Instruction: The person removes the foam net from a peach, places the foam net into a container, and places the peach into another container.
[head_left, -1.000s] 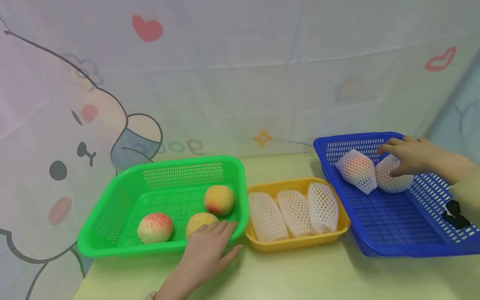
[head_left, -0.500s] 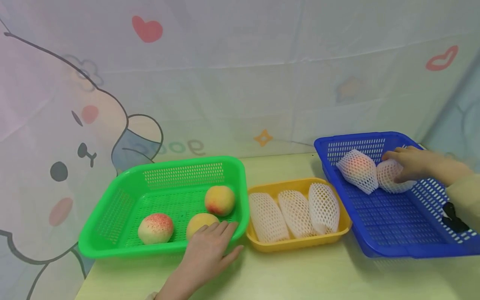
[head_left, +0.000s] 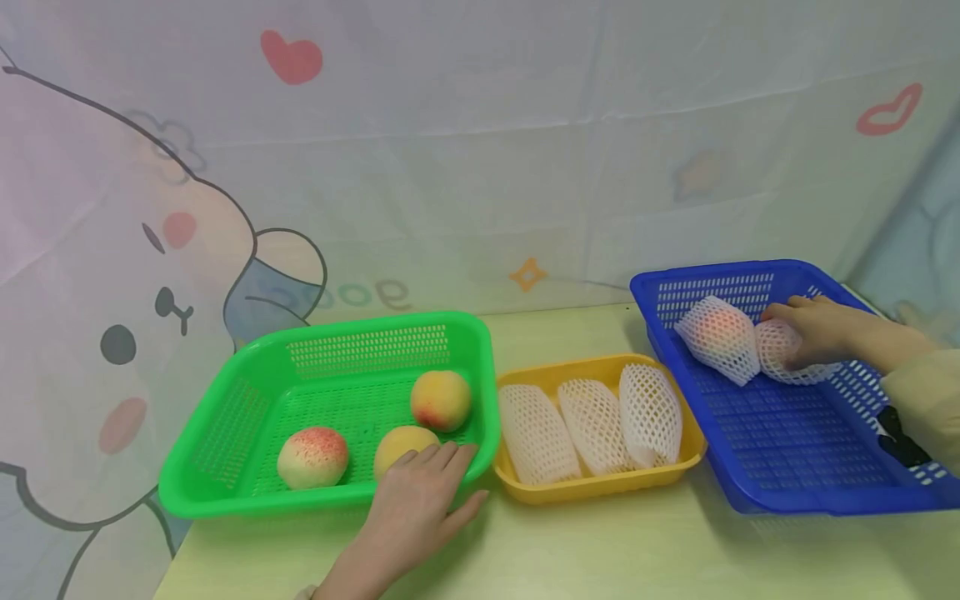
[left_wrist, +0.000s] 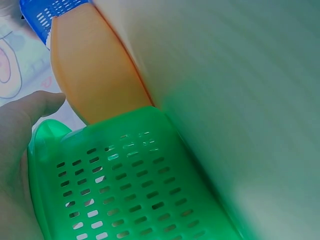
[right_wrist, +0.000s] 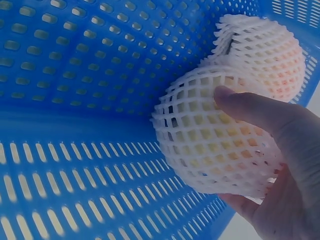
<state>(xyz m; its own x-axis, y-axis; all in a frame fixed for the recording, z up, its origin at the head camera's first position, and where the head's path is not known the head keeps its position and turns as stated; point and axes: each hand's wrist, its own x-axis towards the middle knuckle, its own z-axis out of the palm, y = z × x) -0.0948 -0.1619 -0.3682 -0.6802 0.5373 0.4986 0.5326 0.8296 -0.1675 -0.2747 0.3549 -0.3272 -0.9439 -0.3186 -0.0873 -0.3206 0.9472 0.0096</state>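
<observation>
Over in the blue basket, that was where the action was! The right hand had a netted peach firmly in its grip, thumb pressed on the mesh, fingers round the far side. Whether the fruit's weight was on the basket floor was hard to tell. Just beside it, deeper in, lay a second netted peach, its white sleeve neatly round it.

And the score? By the look of it, two were wrapped, the one in hand all but settled, and three were left. Those three bare peaches sat in the green basket, where the left hand rested loosely over the near rim, thumb spread, fingertips hidden, no fruit in its grip. Between the baskets on the desk, the yellow tray offered three net sleeves, seemingly empty: one apiece, a perfect match
</observation>
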